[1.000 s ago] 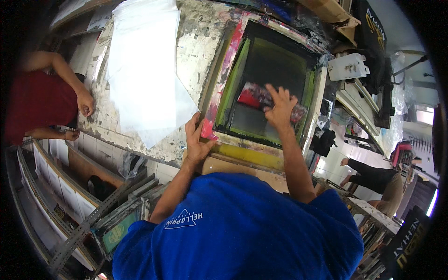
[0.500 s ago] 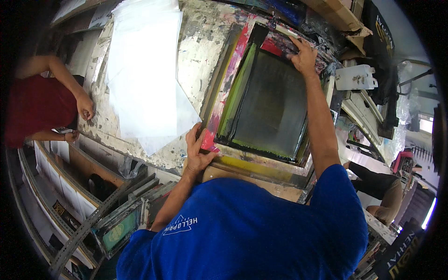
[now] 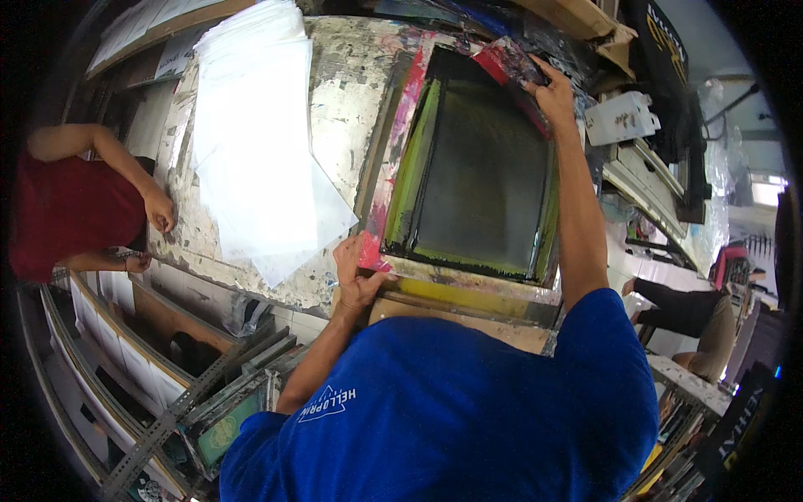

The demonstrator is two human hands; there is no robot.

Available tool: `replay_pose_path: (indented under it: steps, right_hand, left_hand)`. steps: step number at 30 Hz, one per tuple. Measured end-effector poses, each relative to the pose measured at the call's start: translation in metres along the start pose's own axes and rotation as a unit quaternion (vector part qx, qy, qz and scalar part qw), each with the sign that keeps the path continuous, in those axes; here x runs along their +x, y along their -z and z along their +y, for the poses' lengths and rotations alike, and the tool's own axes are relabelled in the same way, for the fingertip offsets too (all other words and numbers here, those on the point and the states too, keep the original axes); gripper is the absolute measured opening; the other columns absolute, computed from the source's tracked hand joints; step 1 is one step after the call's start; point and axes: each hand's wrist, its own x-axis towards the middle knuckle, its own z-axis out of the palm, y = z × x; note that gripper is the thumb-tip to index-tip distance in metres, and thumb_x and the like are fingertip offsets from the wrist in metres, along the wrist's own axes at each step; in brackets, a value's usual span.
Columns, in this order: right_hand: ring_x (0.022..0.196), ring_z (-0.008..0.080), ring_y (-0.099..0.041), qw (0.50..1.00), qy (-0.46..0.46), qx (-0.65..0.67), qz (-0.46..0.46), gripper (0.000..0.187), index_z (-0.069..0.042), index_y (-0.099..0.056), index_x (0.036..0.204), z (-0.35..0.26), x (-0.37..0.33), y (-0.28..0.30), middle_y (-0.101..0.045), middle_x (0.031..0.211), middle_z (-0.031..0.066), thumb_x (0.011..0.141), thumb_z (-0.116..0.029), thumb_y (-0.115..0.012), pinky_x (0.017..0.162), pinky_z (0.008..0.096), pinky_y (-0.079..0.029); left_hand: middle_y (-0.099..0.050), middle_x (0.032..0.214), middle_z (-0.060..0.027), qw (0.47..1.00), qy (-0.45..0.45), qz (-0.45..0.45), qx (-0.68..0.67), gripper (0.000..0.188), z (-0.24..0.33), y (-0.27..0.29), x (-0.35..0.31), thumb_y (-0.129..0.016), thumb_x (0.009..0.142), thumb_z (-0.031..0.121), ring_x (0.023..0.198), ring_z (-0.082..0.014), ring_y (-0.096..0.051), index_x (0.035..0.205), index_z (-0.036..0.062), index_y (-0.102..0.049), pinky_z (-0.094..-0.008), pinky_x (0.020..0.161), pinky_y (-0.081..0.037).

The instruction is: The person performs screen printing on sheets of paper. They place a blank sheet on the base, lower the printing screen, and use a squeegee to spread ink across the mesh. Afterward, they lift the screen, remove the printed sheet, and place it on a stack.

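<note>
A screen-printing frame (image 3: 400,159), its wood smeared pink and white, lies in front of me. Its dark mesh (image 3: 481,176) has green edges and a border of black ink. My left hand (image 3: 358,272) is closed round the frame's near left corner, thumb along the near side. At the far right corner, my right hand (image 3: 554,94) grips an ink-stained red and black squeegee (image 3: 499,65), which sits slanted across that corner. Part of the squeegee is hidden by my fingers.
A stack of white sheets (image 3: 255,134) covers the paint-stained table (image 3: 343,92) left of the frame. Another person's hand (image 3: 159,209) is at the table's left edge. A white plastic container (image 3: 621,120) stands beyond my right arm; another person (image 3: 694,318) is farther right.
The squeegee has turned and moved right to the frame's far corner, with my right hand on it. My left hand stays at the near left corner. The view has shifted slightly.
</note>
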Motion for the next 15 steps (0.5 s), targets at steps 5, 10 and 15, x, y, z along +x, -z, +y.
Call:
replay_pose_path:
  steps: [5, 10, 15]
  right_hand:
    - [0.125, 0.0204, -0.060, 0.985, -0.084, 0.142, -0.054, 0.063, -0.009, -0.065, 0.136, -0.105, -0.133, 0.014, -0.066, 0.136, 0.0149, 0.076, 0.003, -0.077, 0.108, 0.0307, -0.043]
    - [0.116, 0.0358, -0.065, 0.987, 0.034, -0.119, -0.105, 0.067, -0.020, -0.062, 0.140, -0.200, -0.241, 0.045, -0.068, 0.122, 0.0253, 0.076, -0.006, -0.076, 0.099, 0.0381, -0.050]
    - [0.101, 0.0402, -0.066, 0.945, 0.161, -0.282, -0.035, 0.066, -0.024, -0.064, 0.138, -0.275, -0.239, 0.084, -0.069, 0.106, 0.0245, 0.074, -0.016, -0.075, 0.088, 0.0433, -0.052]
  left_hand:
    - [-0.066, 0.121, -0.0153, 0.998, -0.035, 0.045, -0.016, 0.089, 0.025, 0.008, 0.012, -0.093, 0.061, 0.035, 0.115, -0.0369, -0.054, 0.133, -0.0041, -0.059, -0.0471, 0.102, -0.039]
    - [-0.065, 0.121, -0.0174, 0.983, -0.098, 0.121, -0.092, 0.086, 0.064, 0.015, 0.051, -0.093, 0.062, 0.040, 0.113, -0.0350, -0.055, 0.127, -0.0076, -0.061, -0.0461, 0.100, -0.042]
    - [-0.058, 0.130, -0.0196, 0.959, -0.036, 0.219, -0.175, 0.103, 0.134, 0.016, 0.114, -0.094, 0.064, 0.045, 0.121, -0.0322, -0.056, 0.139, -0.0096, -0.049, -0.0432, 0.105, -0.045]
